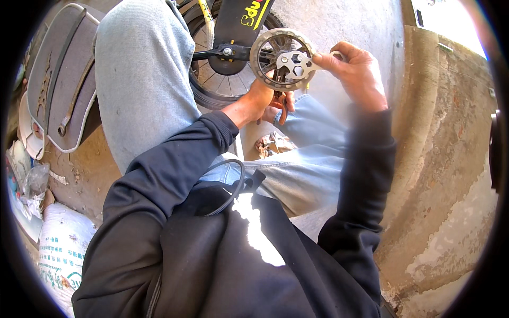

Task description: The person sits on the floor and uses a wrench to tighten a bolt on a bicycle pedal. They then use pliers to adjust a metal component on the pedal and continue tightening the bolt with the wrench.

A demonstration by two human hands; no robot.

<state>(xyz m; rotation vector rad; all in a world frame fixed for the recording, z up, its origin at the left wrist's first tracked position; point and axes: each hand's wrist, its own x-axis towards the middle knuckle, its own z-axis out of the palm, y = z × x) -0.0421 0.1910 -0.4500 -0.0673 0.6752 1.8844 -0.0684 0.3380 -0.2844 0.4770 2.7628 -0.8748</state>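
Left hand gripping small wheel from below, steadying it; right hand pinching flat wrench onto hub, fingers closed.

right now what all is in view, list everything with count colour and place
small spoked wheel: 1, grey, top centre, held up in both hands
flat multi-hole wrench: 1, silver, against the wheel hub
bicycle wheel: 1, black tyre, top centre behind the hands
bicycle frame: 1, black with yellow, top edge
seat pad: 1, grey, upper left on the ground
sack: 1, white, lower left
wall: 1, brownish, worn, right side
left hand: 1, under the wheel, also gripping a dark tool
right hand: 1, pinching the wrench's end
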